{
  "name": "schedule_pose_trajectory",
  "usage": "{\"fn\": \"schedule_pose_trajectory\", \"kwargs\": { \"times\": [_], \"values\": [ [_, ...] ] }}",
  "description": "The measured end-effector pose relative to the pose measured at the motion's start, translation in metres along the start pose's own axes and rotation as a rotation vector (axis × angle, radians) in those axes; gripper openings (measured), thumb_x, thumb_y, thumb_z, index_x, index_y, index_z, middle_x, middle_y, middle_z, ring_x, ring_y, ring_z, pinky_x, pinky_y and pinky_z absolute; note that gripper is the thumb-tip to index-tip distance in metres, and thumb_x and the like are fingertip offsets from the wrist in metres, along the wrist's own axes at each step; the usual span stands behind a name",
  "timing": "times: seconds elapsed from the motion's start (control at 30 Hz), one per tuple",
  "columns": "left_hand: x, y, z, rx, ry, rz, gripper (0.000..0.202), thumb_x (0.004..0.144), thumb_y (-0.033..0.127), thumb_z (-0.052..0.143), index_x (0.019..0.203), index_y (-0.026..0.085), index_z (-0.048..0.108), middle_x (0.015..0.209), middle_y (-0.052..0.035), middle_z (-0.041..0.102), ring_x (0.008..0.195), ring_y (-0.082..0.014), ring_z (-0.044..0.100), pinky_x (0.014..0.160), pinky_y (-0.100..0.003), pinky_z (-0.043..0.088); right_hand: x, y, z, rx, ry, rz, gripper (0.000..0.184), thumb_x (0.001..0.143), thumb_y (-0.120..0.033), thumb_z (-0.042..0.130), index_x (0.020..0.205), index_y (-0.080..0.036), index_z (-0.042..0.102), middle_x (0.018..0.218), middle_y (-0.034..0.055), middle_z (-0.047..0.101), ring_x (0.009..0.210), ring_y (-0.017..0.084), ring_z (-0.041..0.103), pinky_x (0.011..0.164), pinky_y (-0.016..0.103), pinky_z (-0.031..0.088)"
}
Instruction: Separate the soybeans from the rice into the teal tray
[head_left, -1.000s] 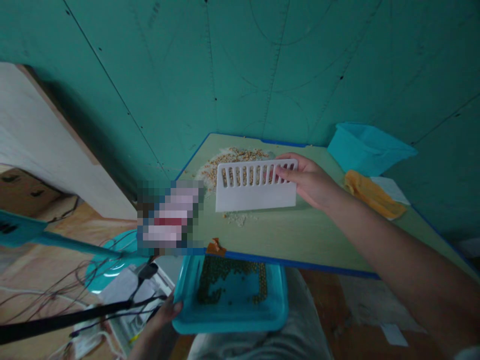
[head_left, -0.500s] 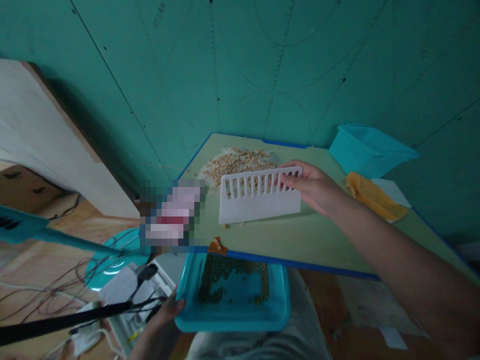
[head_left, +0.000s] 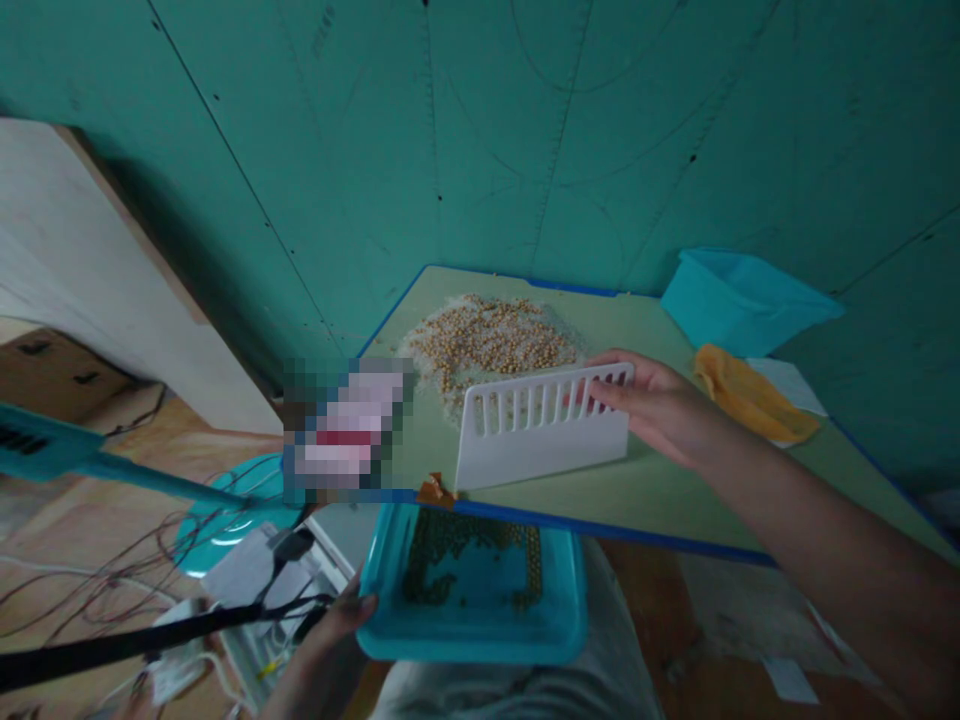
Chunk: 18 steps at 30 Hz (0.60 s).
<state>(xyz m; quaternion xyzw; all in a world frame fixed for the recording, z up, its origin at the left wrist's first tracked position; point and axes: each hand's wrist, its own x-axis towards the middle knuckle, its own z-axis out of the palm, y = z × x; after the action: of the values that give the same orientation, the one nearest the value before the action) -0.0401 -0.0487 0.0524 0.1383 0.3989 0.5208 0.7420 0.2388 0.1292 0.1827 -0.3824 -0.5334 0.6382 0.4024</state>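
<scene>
My right hand [head_left: 660, 405] is closed on the right end of a white slotted scraper [head_left: 544, 425], which stands on its long edge on the pale green board [head_left: 645, 490], its left corner near the blue front edge. Behind it lies a pile of tan beans and white grains [head_left: 491, 345]. My left hand [head_left: 337, 620] grips the left rim of a turquoise tray [head_left: 472, 635] held below the board's front edge. Green beans [head_left: 439, 555] lie in the tray.
A turquoise tub [head_left: 739, 295] and an orange cloth [head_left: 750, 400] sit at the board's right. An orange tape scrap [head_left: 433, 491] sticks to the front edge. Left of the board are a blurred package [head_left: 345, 430], cables and a black strap [head_left: 150, 635]. A teal wall rises behind.
My right hand has dragged the scraper toward the front edge and slightly right, uncovering the bean pile. The small heap of grains in front of the scraper is gone from sight. The tray barely moved.
</scene>
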Motion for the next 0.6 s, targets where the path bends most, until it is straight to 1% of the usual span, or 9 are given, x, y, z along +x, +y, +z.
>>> {"fn": "schedule_pose_trajectory", "kwargs": {
  "times": [0.1, 0.2, 0.3, 0.37, 0.43, 0.5, 0.6],
  "values": [
    [0.003, -0.001, 0.001, -0.006, -0.039, -0.014, 0.012, 0.069, 0.028, 0.064, 0.076, 0.028, 0.074, 0.086, 0.0055, 0.077, 0.114, -0.0214, 0.052, 0.100, -0.027, 0.032, -0.008, 0.000, -0.005, -0.030, 0.025, -0.002, 0.022, 0.061, -0.031, 0.075, 0.077, -0.024, 0.062, 0.071, -0.0022, 0.067, 0.064, 0.013, 0.061, 0.065, 0.028, 0.046],
    [0.006, -0.004, -0.001, -0.020, -0.066, -0.026, 0.015, 0.070, 0.027, 0.062, 0.080, 0.030, 0.073, 0.091, 0.0057, 0.076, 0.115, -0.0212, 0.051, 0.102, -0.028, 0.028, -0.011, -0.002, -0.012, -0.034, 0.066, -0.020, 0.023, 0.061, -0.033, 0.074, 0.078, -0.024, 0.061, 0.073, -0.0009, 0.067, 0.067, 0.015, 0.062, 0.068, 0.032, 0.047],
    [0.007, -0.007, -0.003, -0.004, -0.085, -0.031, 0.022, 0.070, 0.029, 0.062, 0.089, 0.025, 0.072, 0.093, 0.0013, 0.075, 0.115, -0.0233, 0.051, 0.102, -0.029, 0.028, -0.005, -0.005, -0.021, -0.023, 0.186, -0.087, 0.024, 0.061, -0.033, 0.073, 0.078, -0.025, 0.058, 0.072, -0.0016, 0.065, 0.069, 0.017, 0.062, 0.071, 0.035, 0.047],
    [0.007, -0.007, -0.003, 0.005, -0.100, -0.022, 0.023, 0.071, 0.028, 0.061, 0.091, 0.023, 0.072, 0.094, 0.0002, 0.075, 0.115, -0.0236, 0.051, 0.103, -0.029, 0.027, 0.004, -0.006, -0.029, -0.030, 0.266, -0.146, 0.024, 0.062, -0.033, 0.072, 0.079, -0.026, 0.057, 0.074, -0.0015, 0.064, 0.073, 0.018, 0.062, 0.074, 0.037, 0.046],
    [0.006, -0.006, 0.002, -0.009, -0.084, -0.032, 0.021, 0.071, 0.026, 0.061, 0.089, 0.027, 0.072, 0.094, 0.0025, 0.075, 0.114, -0.0225, 0.051, 0.103, -0.028, 0.026, 0.012, -0.006, -0.037, -0.045, 0.315, -0.203, 0.024, 0.063, -0.032, 0.072, 0.079, -0.026, 0.056, 0.077, -0.0009, 0.064, 0.076, 0.019, 0.061, 0.076, 0.039, 0.045],
    [0.004, -0.004, 0.010, -0.038, -0.062, -0.052, 0.020, 0.071, 0.024, 0.062, 0.086, 0.031, 0.073, 0.094, 0.0058, 0.075, 0.114, -0.0215, 0.052, 0.104, -0.028, 0.024, 0.019, -0.004, -0.045, -0.061, 0.334, -0.243, 0.023, 0.063, -0.031, 0.071, 0.078, -0.026, 0.055, 0.078, -0.0007, 0.063, 0.076, 0.020, 0.061, 0.076, 0.040, 0.044],
    [0.004, -0.002, 0.020, -0.063, -0.083, -0.063, 0.017, 0.069, 0.025, 0.066, 0.080, 0.034, 0.073, 0.101, 0.0072, 0.073, 0.116, -0.0237, 0.050, 0.104, -0.031, 0.024, 0.022, 0.002, -0.049, -0.071, 0.338, -0.262, 0.022, 0.065, -0.031, 0.069, 0.078, -0.026, 0.053, 0.077, -0.0006, 0.062, 0.075, 0.020, 0.060, 0.075, 0.041, 0.044]
  ]
}}
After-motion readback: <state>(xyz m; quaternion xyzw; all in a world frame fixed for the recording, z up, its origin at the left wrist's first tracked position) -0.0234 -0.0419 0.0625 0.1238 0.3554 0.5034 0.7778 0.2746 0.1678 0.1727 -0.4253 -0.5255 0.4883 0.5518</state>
